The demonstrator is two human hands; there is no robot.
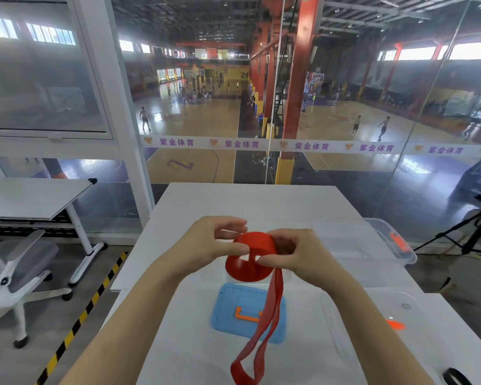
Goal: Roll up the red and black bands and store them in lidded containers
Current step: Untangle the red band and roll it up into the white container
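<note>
My left hand [206,245] and right hand [297,259] pinch the half-rolled red band [247,270]; next I should wind in its loose tail.

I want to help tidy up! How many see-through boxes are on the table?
2. The far clear box stands at the table's right edge, beyond the right hand; the near clear box stands right of the blue lid. More could be out of frame.

Tabletop [233,201] offers room ahead; blue lid [233,304] lies below, clear containers [395,245] at right.
</note>
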